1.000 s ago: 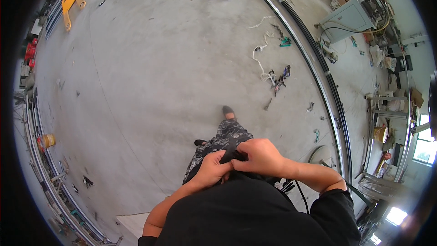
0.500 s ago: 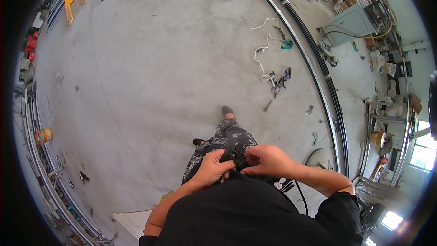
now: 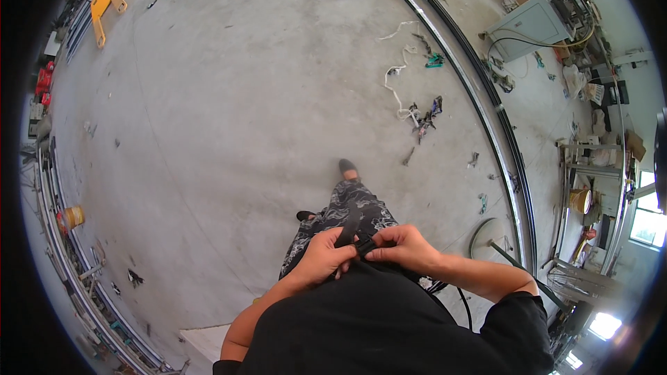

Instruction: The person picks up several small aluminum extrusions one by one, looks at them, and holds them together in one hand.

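Note:
At my waist, in front of the black shirt, both hands close on a black strap buckle (image 3: 364, 244). My left hand (image 3: 324, 257) pinches its left side, where a black strap (image 3: 350, 225) rises from the fingers over the patterned trousers. From the other side, my right hand (image 3: 408, 247) grips the buckle's right end between thumb and fingers. Part of the buckle shows between the fingertips. Whether its two halves are joined is too small to tell.
Long metal profiles (image 3: 445, 42) lie across the floor on the right. White cord (image 3: 392, 87) and dark scraps (image 3: 425, 119) are scattered nearby. A round base (image 3: 484, 237) with a green pole stands close at right. A yellow bracket-shaped piece (image 3: 102, 15) lies far left.
My right hand has shifted slightly and more of the buckle shows between the fingers. The view has turned a little, and more of the round base and pole has come into sight.

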Tool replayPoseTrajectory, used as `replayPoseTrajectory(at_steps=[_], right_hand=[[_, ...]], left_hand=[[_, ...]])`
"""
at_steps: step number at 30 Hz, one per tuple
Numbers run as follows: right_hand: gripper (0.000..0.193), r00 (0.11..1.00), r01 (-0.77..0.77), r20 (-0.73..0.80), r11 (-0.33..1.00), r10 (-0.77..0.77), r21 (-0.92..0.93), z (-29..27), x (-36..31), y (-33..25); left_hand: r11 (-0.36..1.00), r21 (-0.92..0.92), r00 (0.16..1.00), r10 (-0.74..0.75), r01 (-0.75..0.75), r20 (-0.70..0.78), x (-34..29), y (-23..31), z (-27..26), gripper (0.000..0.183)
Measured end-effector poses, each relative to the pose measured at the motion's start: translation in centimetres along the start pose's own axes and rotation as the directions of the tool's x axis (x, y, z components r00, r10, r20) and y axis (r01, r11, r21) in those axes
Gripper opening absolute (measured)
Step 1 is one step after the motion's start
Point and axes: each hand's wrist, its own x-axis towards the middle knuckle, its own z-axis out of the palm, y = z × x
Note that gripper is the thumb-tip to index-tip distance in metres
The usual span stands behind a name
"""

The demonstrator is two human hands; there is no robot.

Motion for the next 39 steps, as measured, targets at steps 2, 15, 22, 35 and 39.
replayPoseTrajectory(at_steps=[2,15,22,35,39], right_hand=[[0.015,0.999,0.027,-0.036,0.996,-0.024,0.091,0.5,-0.1,0.3],[0.006,0.999,-0.004,-0.044,0.966,0.016,0.257,0.8,-0.3,-0.2],[0.011,1.000,-0.018,0.014,0.975,0.016,0.222,-0.1,-0.5,0.8],[0.009,0.978,0.009,-0.187,0.881,0.090,0.473,-2.6,-1.6,0.0],[0.010,0.979,0.067,-0.199,0.855,0.043,0.515,-2.6,-1.5,-1.2]], left_hand=[[1.000,0.020,1.000,-0.005,0.004,0.015,-0.1,0.5,0.0,0.015],[0.997,-0.063,0.999,-0.033,0.032,-0.004,0.2,1.3,0.6,0.019],[0.991,-0.130,1.000,-0.029,0.029,-0.001,0.4,0.8,0.7,0.018],[0.983,-0.004,0.967,-0.180,0.183,0.182,0.7,1.3,1.9,0.022],[0.963,0.146,0.930,-0.259,0.227,0.260,1.8,1.8,3.0,0.022]])
